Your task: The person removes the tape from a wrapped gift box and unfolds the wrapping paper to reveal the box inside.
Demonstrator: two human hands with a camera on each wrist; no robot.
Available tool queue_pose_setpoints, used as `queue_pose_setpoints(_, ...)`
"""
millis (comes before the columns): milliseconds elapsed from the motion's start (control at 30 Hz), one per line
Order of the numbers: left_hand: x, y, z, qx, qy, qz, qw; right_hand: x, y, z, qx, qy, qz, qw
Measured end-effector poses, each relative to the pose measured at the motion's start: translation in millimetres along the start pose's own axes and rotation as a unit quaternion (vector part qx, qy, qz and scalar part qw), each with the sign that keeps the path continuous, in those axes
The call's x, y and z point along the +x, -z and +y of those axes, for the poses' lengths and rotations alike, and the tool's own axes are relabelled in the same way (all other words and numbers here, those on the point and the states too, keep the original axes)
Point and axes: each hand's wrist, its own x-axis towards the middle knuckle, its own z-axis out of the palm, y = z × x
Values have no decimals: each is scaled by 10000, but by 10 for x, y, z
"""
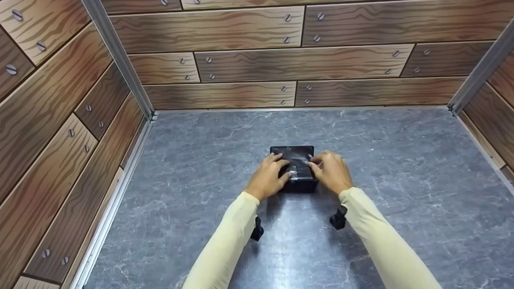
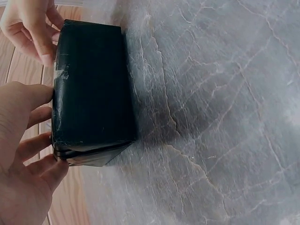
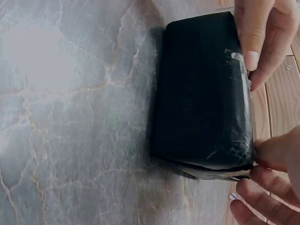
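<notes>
A black box-shaped package [image 1: 300,185], wrapped in shiny black plastic, sits on the grey floor surface between both hands. My left hand [image 1: 266,176] lies at its left side, fingers spread, fingertips and thumb touching the top. With thumb and forefinger, my right hand [image 1: 332,172] pinches the wrapping at the top right edge. A small pale, shiny patch [image 3: 238,57] shows on the package's near top edge, close to the left thumb. In the left wrist view the package's near face [image 2: 91,84] is plain and dark. What the right fingertips pinch is partly hidden.
Grey marble-patterned flooring [image 1: 198,172] surrounds the package. Wood-plank-print walls [image 1: 244,29] stand at the back and both sides, with metal edge strips [image 1: 117,59] at the corners. Black wrist devices [image 1: 338,218] hang below both sleeves.
</notes>
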Motion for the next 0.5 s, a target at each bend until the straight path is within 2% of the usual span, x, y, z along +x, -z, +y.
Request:
queue_pose_setpoints(300, -15, -15, -5, -28, 18, 39, 10000, -15, -38, 15, -236, 242, 151, 9993)
queue_pose_setpoints(500, -10, -21, -3, -49, 50, 15, 10000, -18, -44, 31, -266, 199, 240, 9992)
